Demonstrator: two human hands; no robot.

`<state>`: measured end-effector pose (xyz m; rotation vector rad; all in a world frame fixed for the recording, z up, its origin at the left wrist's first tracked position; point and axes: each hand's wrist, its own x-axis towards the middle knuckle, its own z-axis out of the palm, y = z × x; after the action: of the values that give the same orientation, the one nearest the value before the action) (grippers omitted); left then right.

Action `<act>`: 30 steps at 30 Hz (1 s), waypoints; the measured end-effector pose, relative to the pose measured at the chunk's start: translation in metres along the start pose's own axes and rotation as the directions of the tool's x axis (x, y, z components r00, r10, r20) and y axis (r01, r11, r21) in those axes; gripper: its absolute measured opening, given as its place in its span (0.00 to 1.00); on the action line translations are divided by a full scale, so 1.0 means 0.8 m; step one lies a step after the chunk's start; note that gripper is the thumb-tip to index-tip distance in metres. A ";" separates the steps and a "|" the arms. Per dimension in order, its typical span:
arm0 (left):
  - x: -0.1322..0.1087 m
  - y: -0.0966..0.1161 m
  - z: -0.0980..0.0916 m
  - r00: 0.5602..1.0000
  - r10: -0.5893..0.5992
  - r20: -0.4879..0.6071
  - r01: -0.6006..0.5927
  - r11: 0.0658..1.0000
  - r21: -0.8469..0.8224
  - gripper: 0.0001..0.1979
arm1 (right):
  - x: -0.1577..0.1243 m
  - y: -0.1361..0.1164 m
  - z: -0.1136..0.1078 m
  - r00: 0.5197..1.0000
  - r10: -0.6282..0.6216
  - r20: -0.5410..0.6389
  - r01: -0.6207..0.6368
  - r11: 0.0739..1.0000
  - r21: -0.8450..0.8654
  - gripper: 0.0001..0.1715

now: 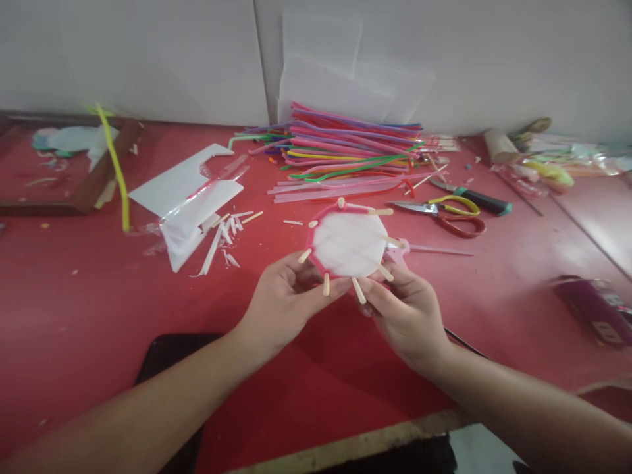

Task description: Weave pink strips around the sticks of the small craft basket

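Observation:
Both hands hold up a small craft wheel (348,243): a white octagonal paper disc framed by pink straw, with several short wooden sticks poking out around its rim. My left hand (284,303) pinches its lower left edge between thumb and fingers. My right hand (407,313) grips its lower right edge, fingers closed near a stick. A thin pink straw piece (434,249) juts out to the right of the wheel.
A red table (74,309) carries a pile of coloured straws (345,155), scissors with yellow and red handles (444,214), a dark-handled tool (481,199), white paper sheets and scraps (190,197), a yellow-green straw (117,168), a purple box (595,309) and a dark phone-like slab (168,352).

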<state>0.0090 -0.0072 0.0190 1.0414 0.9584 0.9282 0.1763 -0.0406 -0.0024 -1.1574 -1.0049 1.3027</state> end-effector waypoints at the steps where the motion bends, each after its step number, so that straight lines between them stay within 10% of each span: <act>1: 0.000 0.000 0.000 1.000 0.009 0.011 -0.009 1.000 -0.007 0.10 | 0.000 0.000 0.000 1.000 0.001 0.001 -0.001 1.000 0.000 0.11; 30: 0.003 -0.001 -0.011 0.999 -0.033 0.031 0.032 0.999 0.036 0.10 | 0.008 -0.004 -0.004 0.989 0.135 0.067 -0.135 0.991 -0.005 0.12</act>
<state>0.0019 -0.0025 0.0162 1.0650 0.9660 0.8683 0.1800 -0.0340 -0.0003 -1.2060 -0.9890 1.4568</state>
